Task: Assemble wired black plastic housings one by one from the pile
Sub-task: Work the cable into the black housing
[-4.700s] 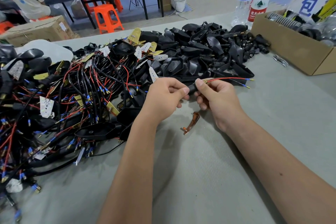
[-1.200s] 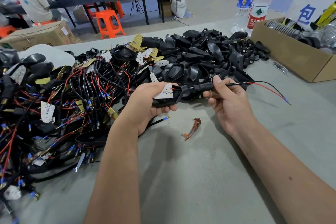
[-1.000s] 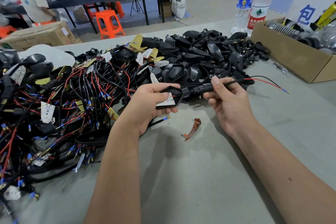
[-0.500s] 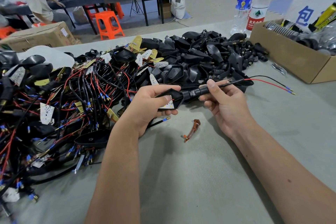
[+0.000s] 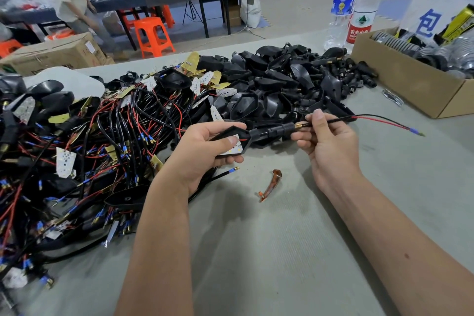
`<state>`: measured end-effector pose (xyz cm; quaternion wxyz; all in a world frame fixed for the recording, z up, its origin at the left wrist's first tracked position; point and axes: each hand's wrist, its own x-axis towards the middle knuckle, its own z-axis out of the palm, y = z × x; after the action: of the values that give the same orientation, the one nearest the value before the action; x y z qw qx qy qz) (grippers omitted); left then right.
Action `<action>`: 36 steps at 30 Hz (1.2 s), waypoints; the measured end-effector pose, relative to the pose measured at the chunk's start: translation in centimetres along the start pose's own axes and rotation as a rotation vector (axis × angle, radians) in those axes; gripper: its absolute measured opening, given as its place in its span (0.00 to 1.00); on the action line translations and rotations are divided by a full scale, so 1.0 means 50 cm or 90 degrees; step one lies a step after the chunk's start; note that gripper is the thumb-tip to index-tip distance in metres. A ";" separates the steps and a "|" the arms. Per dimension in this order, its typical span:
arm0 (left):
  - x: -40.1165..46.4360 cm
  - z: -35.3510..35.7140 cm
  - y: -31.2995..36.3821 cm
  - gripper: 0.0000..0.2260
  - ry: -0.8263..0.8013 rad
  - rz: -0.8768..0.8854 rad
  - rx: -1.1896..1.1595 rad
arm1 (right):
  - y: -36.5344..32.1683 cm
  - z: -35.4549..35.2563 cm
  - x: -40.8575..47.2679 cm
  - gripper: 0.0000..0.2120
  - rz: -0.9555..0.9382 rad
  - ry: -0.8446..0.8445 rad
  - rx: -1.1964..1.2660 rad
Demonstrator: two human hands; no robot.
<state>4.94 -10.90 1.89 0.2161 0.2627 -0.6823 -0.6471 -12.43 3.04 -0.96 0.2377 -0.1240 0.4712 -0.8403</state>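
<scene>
1. Head view: the left hand (image 5: 202, 147) grips a black housing (image 5: 237, 138) from below and behind, thumb pressed on the white LED board (image 5: 234, 149) seated in its open face, fingers curled under the shell.
2. The right hand (image 5: 324, 140) pinches the sheathed wire (image 5: 331, 120) between thumb and forefinger, just past the brass ferrule (image 5: 300, 125) at the tip of the housing's stem (image 5: 272, 131); its other fingers are loosely curled beneath.
3. The relation that matters: the housing's long axis runs nearly level, left to right, from the board under the left thumb out through the stem to the right fingers. The wire carries on along that same line and ends in red and black leads (image 5: 384, 122) lying on the grey table (image 5: 282, 251) to the right.
4. Judgement: any further pull to seat the board should go rightward along that axis while the left hand holds the shell; the right hand is the nearer one to the free wire.
5. Beyond the hands, the pile of empty housings (image 5: 282, 82) lies just behind, and the tangle of wired boards (image 5: 89, 149) to the left.
6. A small amber lens piece (image 5: 270, 185) lies on the table between the forearms, touching neither.
7. Further right stands a cardboard box (image 5: 410, 84), with two water bottles (image 5: 354, 7) behind it.
</scene>
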 end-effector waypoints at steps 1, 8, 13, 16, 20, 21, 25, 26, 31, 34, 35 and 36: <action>0.001 0.002 0.000 0.13 0.001 0.000 0.002 | 0.001 0.001 0.000 0.11 0.006 0.001 0.005; 0.005 0.004 -0.003 0.13 0.030 0.003 -0.004 | 0.000 -0.001 0.004 0.06 0.097 -0.074 0.107; 0.005 -0.001 -0.004 0.13 0.036 0.002 -0.010 | 0.002 -0.003 0.007 0.05 0.091 -0.078 0.056; 0.003 0.000 -0.002 0.12 0.024 0.000 -0.007 | 0.005 -0.002 0.008 0.03 0.060 -0.084 0.007; 0.004 0.005 0.000 0.10 0.024 -0.013 0.004 | 0.008 -0.001 0.010 0.06 0.030 -0.093 -0.027; 0.004 0.006 0.000 0.10 0.024 -0.014 0.006 | 0.009 -0.001 0.009 0.08 0.032 -0.096 -0.024; 0.004 0.007 -0.002 0.10 0.034 -0.015 0.009 | 0.008 0.002 0.006 0.07 0.042 -0.109 0.002; 0.004 0.006 -0.002 0.10 0.038 -0.015 0.009 | 0.007 0.003 0.004 0.04 0.051 -0.118 0.014; 0.005 0.006 -0.005 0.11 0.037 -0.015 0.015 | 0.003 0.004 -0.003 0.11 0.109 -0.160 0.051; 0.006 0.012 -0.006 0.12 0.021 -0.013 0.022 | 0.005 0.007 -0.006 0.13 0.136 -0.197 0.026; 0.007 0.015 -0.006 0.12 0.020 -0.012 0.023 | 0.006 0.007 -0.006 0.12 0.145 -0.205 0.022; 0.007 0.017 -0.006 0.12 0.021 -0.013 0.024 | 0.008 0.005 -0.005 0.11 0.149 -0.212 0.023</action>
<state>4.16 -10.49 1.53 0.2157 0.2841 -0.6883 -0.6316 -11.97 2.81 -1.15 0.4105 -0.2009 0.4213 -0.7833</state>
